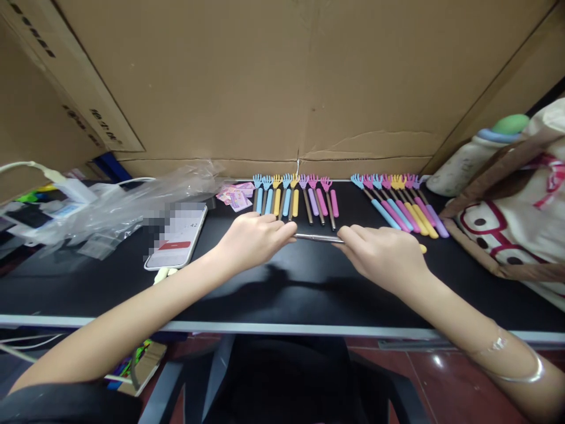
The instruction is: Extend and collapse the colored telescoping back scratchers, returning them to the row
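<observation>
Between my two hands stretches the shiny metal rod of a back scratcher, held level above the black table. My left hand is closed round its left end, and any claw head there is hidden. My right hand is wrapped round the other end; a yellow tip pokes out beyond the fist. Just behind my hands lie several back scratchers with rods apart from their coloured handles. Further right is a row of assembled back scratchers with blue, pink, yellow and purple claw heads.
A phone lies on the left of the table, near a clear plastic bag and small printed cards. At right stand a bottle and a cloth bag. Cardboard walls the back.
</observation>
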`<state>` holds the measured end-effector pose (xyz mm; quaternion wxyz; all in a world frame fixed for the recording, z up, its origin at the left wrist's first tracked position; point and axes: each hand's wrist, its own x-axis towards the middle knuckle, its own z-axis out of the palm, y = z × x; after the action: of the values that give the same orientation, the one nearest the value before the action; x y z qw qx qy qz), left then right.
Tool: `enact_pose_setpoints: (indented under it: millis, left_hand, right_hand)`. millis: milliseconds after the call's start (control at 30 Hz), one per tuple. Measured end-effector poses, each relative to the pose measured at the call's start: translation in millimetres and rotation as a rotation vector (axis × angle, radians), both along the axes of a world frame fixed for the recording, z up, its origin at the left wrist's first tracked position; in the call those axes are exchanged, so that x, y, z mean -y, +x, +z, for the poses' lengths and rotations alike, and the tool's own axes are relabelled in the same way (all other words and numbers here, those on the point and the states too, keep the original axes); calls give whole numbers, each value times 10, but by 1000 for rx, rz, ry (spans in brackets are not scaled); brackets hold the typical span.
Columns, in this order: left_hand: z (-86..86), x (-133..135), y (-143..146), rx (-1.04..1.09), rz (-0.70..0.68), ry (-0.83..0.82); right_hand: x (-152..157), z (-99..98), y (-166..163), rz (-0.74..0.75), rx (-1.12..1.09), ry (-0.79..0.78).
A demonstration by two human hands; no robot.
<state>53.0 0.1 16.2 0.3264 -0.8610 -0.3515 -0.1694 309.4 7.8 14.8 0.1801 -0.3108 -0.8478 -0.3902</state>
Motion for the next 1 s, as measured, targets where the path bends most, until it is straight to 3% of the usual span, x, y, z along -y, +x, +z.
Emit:
enact_pose_setpoints:
  millis: [100,367,533,633,767,1000]
  left_hand:
    - [5,-59,-241,-30,50,27]
    - [248,-19,-1061,-137,293,176]
    - [139,-52,-1627,-208,386,318]
    - [48,-55,-1936,-255,442,321]
    - [14,-21,-2098,-265,481,285]
    - [5,-69,-2100,-245,480,243]
  right_hand:
    - [-65,6,207,-49,18,-22]
    - [-374,136,906,-233,-6,-134]
    - [-565,180,1226,-355,-22,-119]
    - [-636,127,1472,-457,-3,-151]
    - [-645,81,1701,-531,15,-187]
    - [-655,104,1790,-564,-38,-243]
